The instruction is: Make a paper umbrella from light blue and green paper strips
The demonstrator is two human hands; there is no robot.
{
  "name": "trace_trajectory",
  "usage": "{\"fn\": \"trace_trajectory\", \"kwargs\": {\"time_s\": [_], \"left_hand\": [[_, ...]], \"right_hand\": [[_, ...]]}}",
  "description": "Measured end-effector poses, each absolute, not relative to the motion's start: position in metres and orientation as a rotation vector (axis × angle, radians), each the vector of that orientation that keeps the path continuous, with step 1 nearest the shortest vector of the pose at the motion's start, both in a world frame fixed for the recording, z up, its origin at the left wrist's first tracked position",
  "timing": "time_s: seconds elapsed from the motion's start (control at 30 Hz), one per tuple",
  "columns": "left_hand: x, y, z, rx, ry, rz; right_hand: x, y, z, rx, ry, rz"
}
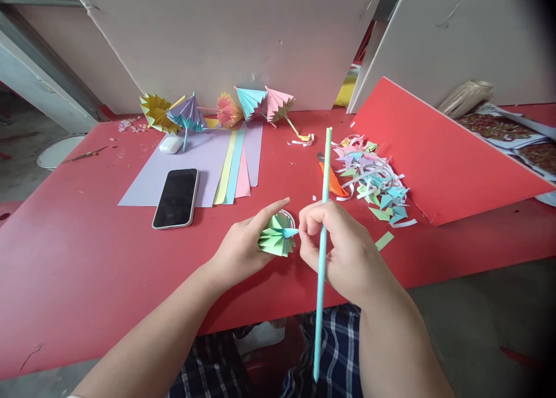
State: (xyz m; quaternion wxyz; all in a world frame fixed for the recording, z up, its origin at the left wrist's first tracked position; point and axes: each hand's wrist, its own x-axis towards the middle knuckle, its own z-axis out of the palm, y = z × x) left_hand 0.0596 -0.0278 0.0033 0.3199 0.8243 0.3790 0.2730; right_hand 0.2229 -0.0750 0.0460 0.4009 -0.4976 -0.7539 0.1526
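Note:
My left hand (245, 241) is wrapped round a small pleated green paper umbrella (275, 238) near the table's front edge. A blue pleated tip points right from its middle, toward my other hand. My right hand (339, 244) holds a long thin paper stick (321, 270), green at the top and blue below, between its fingers. The stick stands nearly upright in view, its lower end over my lap. Thumb and forefinger of my right hand pinch close to the blue tip; whether they touch it I cannot tell.
A phone (176, 198) and a white case (171, 144) lie by coloured paper sheets (195, 178). Finished paper umbrellas (189, 114) line the back. An orange cutter (332, 178), paper scraps (373, 178) and a propped red board (443, 154) are on the right.

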Motion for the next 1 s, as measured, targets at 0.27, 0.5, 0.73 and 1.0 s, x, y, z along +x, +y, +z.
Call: {"fn": "trace_trajectory", "kwargs": {"time_s": [0.27,0.5,0.73,1.0], "left_hand": [[0.0591,-0.0276,0.0037,2.169,1.018,0.701],[0.0581,-0.0272,-0.0001,2.149,1.012,0.785],[0.0571,-0.0267,-0.0028,2.197,0.956,0.871],[0.0582,-0.0269,-0.0025,2.245,0.983,0.871]], "right_hand": [[0.2228,-0.0745,0.0449,-1.215,-1.856,0.419],[0.2282,-0.0757,0.0505,-1.126,-1.71,0.314],[0.2229,-0.0771,0.0471,-1.104,-1.892,0.413],[0.2228,-0.0772,0.0464,-1.177,-1.947,0.362]]}}
